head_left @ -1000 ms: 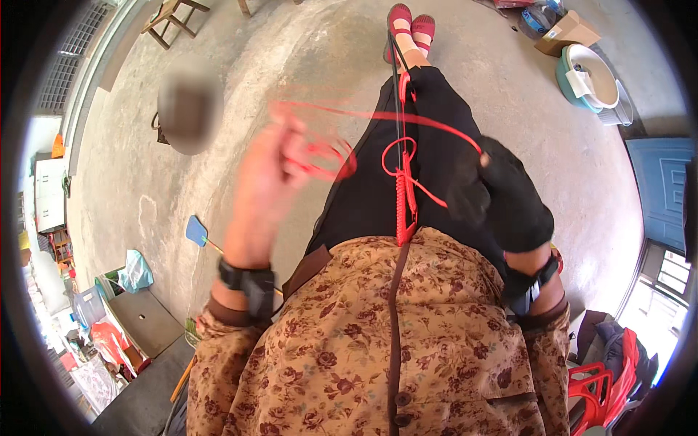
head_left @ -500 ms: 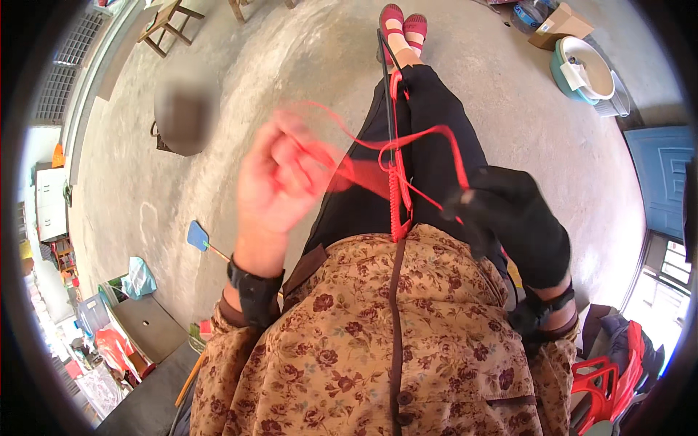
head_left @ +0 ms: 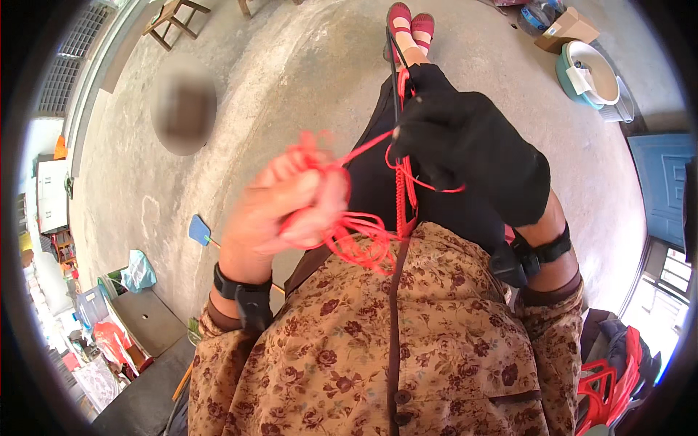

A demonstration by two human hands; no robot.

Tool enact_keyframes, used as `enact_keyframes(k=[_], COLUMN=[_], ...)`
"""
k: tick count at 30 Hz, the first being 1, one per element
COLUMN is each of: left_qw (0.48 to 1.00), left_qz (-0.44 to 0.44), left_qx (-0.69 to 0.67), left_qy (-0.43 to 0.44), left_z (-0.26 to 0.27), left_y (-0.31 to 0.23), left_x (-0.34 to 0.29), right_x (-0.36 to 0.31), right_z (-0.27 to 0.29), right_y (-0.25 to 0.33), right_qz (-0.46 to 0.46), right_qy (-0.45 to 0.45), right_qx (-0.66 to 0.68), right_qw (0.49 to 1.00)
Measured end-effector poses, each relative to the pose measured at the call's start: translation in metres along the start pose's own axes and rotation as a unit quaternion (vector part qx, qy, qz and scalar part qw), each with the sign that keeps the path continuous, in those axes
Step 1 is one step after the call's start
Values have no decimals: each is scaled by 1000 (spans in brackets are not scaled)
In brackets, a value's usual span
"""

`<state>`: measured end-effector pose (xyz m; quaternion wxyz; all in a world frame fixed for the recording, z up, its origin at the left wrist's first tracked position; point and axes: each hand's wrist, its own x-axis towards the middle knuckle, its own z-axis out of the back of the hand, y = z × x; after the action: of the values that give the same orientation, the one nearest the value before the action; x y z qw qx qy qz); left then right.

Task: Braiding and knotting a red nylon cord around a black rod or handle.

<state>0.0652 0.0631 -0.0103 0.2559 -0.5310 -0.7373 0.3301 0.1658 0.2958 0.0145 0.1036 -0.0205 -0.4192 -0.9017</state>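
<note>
My bare left hand (head_left: 298, 200) is closed round a loose bundle of red cord (head_left: 363, 243), with loops hanging out below the fingers. In a black glove, my right hand (head_left: 465, 149) pinches a strand of the same cord, which runs taut between both hands. A thin loop of it dangles under the gloved fingers. Between my legs, a braided strip of red cord (head_left: 401, 196) lies along a long dark frame (head_left: 395, 73) that reaches toward my feet. The strip's lower end lies by the hem of my floral jacket (head_left: 342, 327). The left hand is partly blurred.
A blue fly swatter (head_left: 199, 229) lies on the concrete floor at left. Basins (head_left: 592, 73) and a cardboard box (head_left: 567, 29) stand at the far right. A red plastic chair (head_left: 598, 392) is at lower right, a wooden stool (head_left: 174, 22) at the far left.
My right hand has moved up and to the left, over the braided strip. My left hand has dropped lower, and the cord now bunches in it instead of spreading in a wide loop.
</note>
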Motion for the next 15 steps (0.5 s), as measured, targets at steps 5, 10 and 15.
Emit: enact_keyframes(k=[5,10,15], left_qw=[974,935,929], left_qz=[-123,-119,80], left_qx=[-182,-252,303], left_qy=[-56,-219,-196], left_z=[16,40,9], left_y=[-22,-14,60], left_x=[-13,6,37], right_x=[-6,-21,-42], right_z=[-9,-26,-31], right_y=[-19,-17,-8], right_qz=[-128,-186,-170], right_qy=[-48,-119,-108], right_qx=[395,540,398], right_qw=[908,812,895])
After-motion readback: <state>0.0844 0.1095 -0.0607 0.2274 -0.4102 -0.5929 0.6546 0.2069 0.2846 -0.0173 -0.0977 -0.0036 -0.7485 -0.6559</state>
